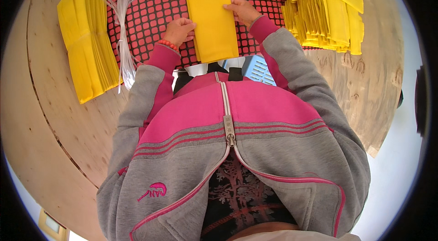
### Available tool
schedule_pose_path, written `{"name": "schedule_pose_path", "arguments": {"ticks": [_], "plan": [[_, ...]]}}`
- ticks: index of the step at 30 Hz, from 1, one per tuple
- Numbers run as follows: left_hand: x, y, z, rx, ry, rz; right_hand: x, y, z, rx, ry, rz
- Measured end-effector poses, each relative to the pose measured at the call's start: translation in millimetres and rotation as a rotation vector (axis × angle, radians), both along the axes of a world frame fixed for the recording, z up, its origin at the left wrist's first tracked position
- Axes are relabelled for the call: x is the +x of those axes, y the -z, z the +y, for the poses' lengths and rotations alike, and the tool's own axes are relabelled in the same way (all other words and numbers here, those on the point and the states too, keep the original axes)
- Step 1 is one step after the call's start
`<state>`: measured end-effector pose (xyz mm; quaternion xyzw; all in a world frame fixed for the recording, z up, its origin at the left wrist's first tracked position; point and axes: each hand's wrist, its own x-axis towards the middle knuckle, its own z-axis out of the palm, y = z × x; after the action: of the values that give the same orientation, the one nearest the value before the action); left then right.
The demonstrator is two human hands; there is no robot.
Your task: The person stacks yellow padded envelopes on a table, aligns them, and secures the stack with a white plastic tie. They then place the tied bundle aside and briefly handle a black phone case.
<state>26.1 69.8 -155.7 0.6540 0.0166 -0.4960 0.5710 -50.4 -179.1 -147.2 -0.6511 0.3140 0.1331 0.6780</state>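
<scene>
A long, flat piece of folded yellow cloth (212,17) lies on a red-and-black checked mat (157,8) in front of me. My left hand (179,31), with a red bead bracelet at its wrist, pinches the cloth's left edge between thumb and fingers. Slightly farther away, my right hand (244,12) holds the right edge the same way. The cloth's near end reaches the mat's front edge, and its far end runs out of the picture.
A tall stack of folded yellow cloths (86,42) stands at the left. Beside it lies a tied bundle of thin white strips (122,26). More yellow stacks (321,10) are piled at the right on the wooden table (360,86). A blue slatted plastic piece (259,71) shows below the mat.
</scene>
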Motion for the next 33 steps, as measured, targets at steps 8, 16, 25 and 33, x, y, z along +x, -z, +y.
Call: {"name": "schedule_pose_path", "arguments": {"ticks": [8, 16, 25, 33], "plan": [[-2, 16, -6, 0.015, -0.033, -0.157, -5, 1, 0, -0.272, -0.065, -0.030], [-2, 16, -6, -0.056, -0.066, -0.217, -8, 9, -4, -0.216, -0.039, -0.020], [-3, 10, -4, 0.015, -0.104, -0.316, -10, 0, 3, -0.288, -0.042, 0.008], [-12, 21, -4, 0.168, -0.022, -0.613, -13, 17, -5, -0.358, -0.074, -0.036]]}}
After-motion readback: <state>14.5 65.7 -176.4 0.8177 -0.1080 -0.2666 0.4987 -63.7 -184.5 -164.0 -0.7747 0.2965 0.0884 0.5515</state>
